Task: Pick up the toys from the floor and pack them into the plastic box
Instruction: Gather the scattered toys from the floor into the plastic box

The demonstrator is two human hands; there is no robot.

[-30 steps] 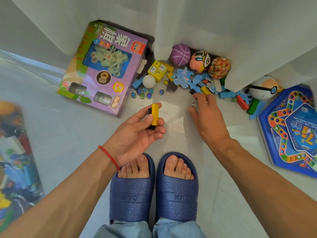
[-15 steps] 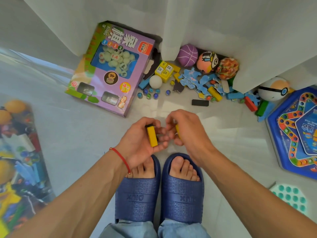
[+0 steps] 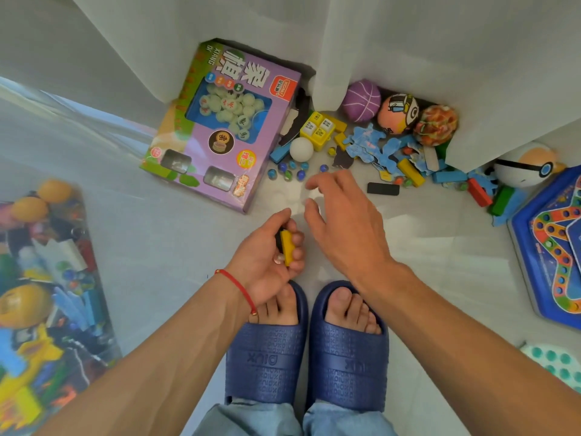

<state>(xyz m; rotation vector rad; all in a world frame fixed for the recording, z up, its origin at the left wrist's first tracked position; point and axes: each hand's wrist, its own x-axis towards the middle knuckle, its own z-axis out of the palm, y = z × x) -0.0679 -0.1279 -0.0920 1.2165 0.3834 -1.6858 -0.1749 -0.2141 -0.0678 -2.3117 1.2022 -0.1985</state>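
Observation:
My left hand grips a small stack of blocks with a yellow block on the outside and a dark one behind it. My right hand hovers open above the floor, fingers spread, just short of several marbles and left of a black block. Beyond lie blue puzzle pieces, wooden blocks, a white ball and a yellow cube toy. The clear plastic box, holding toys, sits at the left edge.
A purple chess-set box lies at the curtain's foot. Three soft balls and a white-orange ball sit under the white curtain. A blue board game is at right. My slippered feet stand below the hands.
My right hand passed a block to the left hand, then let go and moved forward toward the marbles, opening. The left hand closed tighter round its blocks.

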